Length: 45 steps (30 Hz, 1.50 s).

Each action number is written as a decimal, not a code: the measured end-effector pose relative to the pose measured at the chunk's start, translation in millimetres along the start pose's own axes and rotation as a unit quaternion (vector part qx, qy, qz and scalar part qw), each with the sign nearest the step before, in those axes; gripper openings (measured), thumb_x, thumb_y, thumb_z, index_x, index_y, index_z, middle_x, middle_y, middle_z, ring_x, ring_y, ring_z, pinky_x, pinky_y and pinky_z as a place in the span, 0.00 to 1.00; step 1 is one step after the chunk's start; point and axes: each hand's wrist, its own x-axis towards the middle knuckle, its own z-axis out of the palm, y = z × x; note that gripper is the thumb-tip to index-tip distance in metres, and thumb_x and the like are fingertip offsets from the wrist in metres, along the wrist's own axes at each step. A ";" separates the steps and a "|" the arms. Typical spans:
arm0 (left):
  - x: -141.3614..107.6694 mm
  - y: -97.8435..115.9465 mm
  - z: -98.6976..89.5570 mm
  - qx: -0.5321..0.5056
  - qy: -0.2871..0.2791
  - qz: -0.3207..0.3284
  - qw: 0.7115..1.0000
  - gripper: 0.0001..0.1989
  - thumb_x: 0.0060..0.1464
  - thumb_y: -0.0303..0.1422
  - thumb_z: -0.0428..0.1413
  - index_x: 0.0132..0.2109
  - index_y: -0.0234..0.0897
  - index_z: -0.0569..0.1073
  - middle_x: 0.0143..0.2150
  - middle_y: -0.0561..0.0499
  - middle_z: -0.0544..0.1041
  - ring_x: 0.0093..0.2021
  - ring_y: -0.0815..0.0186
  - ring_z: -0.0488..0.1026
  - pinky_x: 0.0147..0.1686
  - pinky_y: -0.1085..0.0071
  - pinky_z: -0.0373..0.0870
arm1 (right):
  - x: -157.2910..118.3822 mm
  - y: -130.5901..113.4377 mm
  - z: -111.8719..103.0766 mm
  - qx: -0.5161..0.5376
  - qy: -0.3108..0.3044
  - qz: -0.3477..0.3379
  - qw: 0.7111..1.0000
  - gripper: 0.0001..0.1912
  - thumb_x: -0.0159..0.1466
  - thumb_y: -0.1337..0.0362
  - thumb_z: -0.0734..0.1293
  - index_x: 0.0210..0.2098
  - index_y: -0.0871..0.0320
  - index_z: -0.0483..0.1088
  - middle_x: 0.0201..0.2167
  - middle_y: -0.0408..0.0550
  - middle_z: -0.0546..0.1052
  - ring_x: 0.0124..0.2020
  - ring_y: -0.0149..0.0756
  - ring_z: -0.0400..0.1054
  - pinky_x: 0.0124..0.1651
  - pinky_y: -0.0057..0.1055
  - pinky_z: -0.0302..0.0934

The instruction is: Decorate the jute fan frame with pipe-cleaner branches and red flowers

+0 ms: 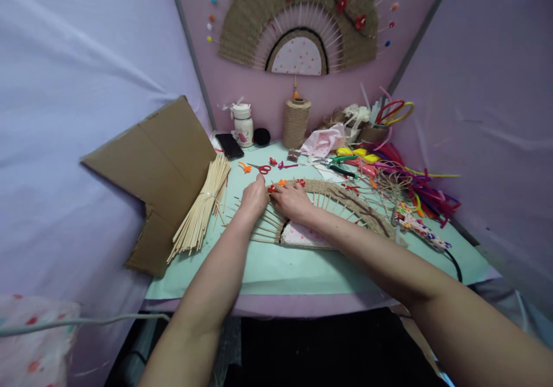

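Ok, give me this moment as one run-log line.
left hand: at left end of semicircular tan woven fan | right hand: over same fan | nearby: pale wooden stick bundle, small red-handled scissors

Rough, matt twine fan (334, 189) — smooth wooden sticks (202, 205) — matt cardboard sheet (161, 159).

Light was soft and diffuse with a cool lavender cast, brighter on the left-hand cloth wall (86, 41) and dimmer on the right-hand cloth wall (488, 116). Faint, soft-edged shading lay on the worktop (294, 277) between the forearms (227, 260), while the area below its front edge (319, 346) sank almost to black. Wide-angle distortion stretched the forearms toward the lower corners; the weave of the fan (332, 186) looked slightly soft.
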 end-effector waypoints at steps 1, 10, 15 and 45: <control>0.4 -0.5 0.5 -0.003 0.002 0.000 1.000 0.18 0.56 0.24 0.48 0.54 0.31 0.64 0.41 0.36 0.79 0.47 0.51 0.77 0.44 0.63 0.69 | -0.3 -0.3 -0.4 0.001 0.000 0.000 1.000 0.16 0.68 0.64 0.57 0.47 0.58 0.74 0.50 0.54 0.74 0.50 0.46 0.64 0.48 0.41 0.51; 4.6 -5.0 6.1 -0.021 0.017 0.002 1.000 0.16 0.57 0.25 0.48 0.53 0.31 0.65 0.42 0.35 0.78 0.46 0.50 0.76 0.43 0.62 0.68 | -11.2 11.1 -1.5 0.157 0.110 0.029 0.981 0.16 0.67 0.69 0.59 0.49 0.55 0.74 0.46 0.51 0.77 0.47 0.40 0.68 0.49 0.38 0.50; 6.6 -7.5 8.3 -0.041 0.017 -0.016 0.999 0.15 0.58 0.28 0.50 0.52 0.35 0.66 0.42 0.38 0.78 0.45 0.51 0.76 0.41 0.64 0.68 | -17.6 29.8 -23.1 0.249 0.259 0.075 0.930 0.06 0.64 0.64 0.65 0.34 0.57 0.74 0.33 0.49 0.77 0.37 0.38 0.69 0.42 0.34 0.55; 3.5 -33.6 -12.6 -0.260 -0.047 0.061 0.963 0.21 0.45 0.16 0.49 0.45 0.37 0.69 0.38 0.48 0.83 0.43 0.65 0.79 0.40 0.72 0.72 | -5.5 -2.9 -12.4 0.173 0.016 0.036 0.984 0.25 0.60 0.77 0.57 0.56 0.60 0.61 0.54 0.56 0.73 0.58 0.44 0.60 0.54 0.38 0.53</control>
